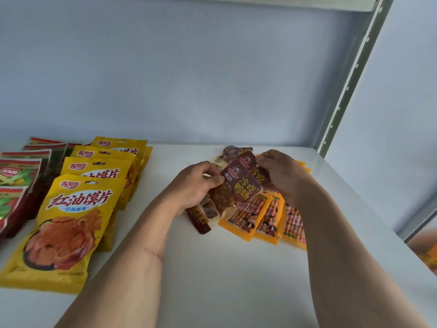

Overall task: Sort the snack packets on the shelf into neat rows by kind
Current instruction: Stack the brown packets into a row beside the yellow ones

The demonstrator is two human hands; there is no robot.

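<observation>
hands meet over the white shelf at the middle of the frame. the left hand has its fingers curled round a small bunch of brown packets, thumb pressed on the top one's dark label; their clear lower ends, showing reddish strips, hang down under the palm. the right hand pinches a second brown packet tucked just behind the first, fingers bent over its upper edge. more brown packets lie behind the hands, near the wall. below and right of the hands, small yellow sausage packets lie fanned and overlapping on the shelf. at the left of the frame, big yellow bags form an overlapping row running back towards the wall, and beside them at the far left edge sits a row of red and green bags. a grey perforated upright rises at the upper right.
</observation>
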